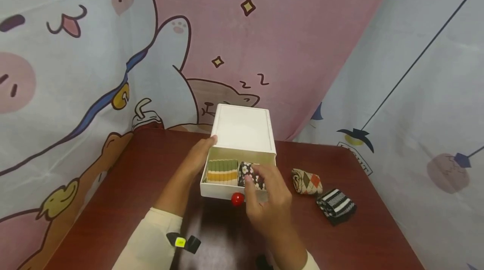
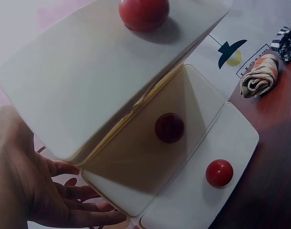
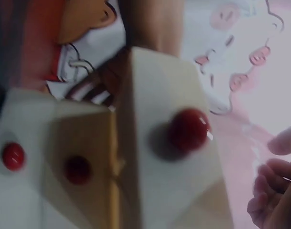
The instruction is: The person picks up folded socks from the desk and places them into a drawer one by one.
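A white drawer box (image 1: 243, 129) stands on the table, its top drawer (image 1: 219, 191) pulled out. Inside lie a green, yellow and cream striped folded sock (image 1: 223, 172) and a black floral folded sock (image 1: 246, 170). My left hand (image 1: 198, 156) rests against the box's left side, thumb at the top edge; the left wrist view shows its fingers (image 2: 83, 193) extended along that side. Above the floral sock is my right hand (image 1: 270, 202), thumb and fingers apart. In the blurred right wrist view, these fingers (image 3: 271, 186) bend loosely, with no sock visible between them.
Right of the box, an argyle rolled sock (image 1: 307, 181) and a black-and-white striped folded sock (image 1: 336, 205) lie on the dark red table (image 1: 372, 236). The open drawer has a red round knob (image 1: 237, 199). Two lower drawers have similar knobs (image 2: 219, 172). Printed curtains (image 1: 302, 30) hang behind.
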A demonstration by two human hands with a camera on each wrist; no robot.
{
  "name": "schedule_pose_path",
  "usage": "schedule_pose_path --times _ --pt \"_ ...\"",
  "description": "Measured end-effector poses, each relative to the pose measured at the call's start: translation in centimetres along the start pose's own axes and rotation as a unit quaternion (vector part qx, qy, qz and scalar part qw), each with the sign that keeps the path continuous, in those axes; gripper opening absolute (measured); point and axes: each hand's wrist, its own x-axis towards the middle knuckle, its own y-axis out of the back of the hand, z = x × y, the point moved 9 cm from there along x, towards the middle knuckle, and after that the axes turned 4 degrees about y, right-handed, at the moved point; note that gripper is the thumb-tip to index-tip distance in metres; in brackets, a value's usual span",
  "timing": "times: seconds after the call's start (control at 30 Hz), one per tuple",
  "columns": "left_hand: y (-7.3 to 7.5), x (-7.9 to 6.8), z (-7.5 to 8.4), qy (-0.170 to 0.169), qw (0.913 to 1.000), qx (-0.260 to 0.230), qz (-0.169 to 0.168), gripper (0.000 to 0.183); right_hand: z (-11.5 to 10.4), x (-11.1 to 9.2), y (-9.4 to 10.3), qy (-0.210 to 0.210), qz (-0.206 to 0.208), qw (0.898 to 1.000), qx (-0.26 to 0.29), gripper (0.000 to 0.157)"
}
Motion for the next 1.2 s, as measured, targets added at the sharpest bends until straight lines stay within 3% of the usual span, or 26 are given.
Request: schedule_pose_path --times 0.4,0.73,1.0,1.2 --pt "0.1 0.0 -0.1 -0.007 1.0000 0.003 -0.001 0.066 -0.3 -4.0 -1.5 -0.003 0.052 0.999 0.014 0.030" --pt "-0.2 -0.1 0.1 -0.012 0.9997 -0.017 -0.012 0.066 -0.3 -7.7 -2.7 -0.028 0.050 0.998 0.012 0.046" --pt "0.0 0.0 0.1 -0.010 0.9998 -0.008 -0.013 0.067 0.3 -10.0 -3.8 -0.084 0.035 0.996 0.006 0.040" --pt "-0.1 -0.1 -0.1 -0.006 0.9998 -0.011 -0.017 0.066 0.8 -10.8 -3.9 -0.127 0.043 0.991 0.007 0.047"
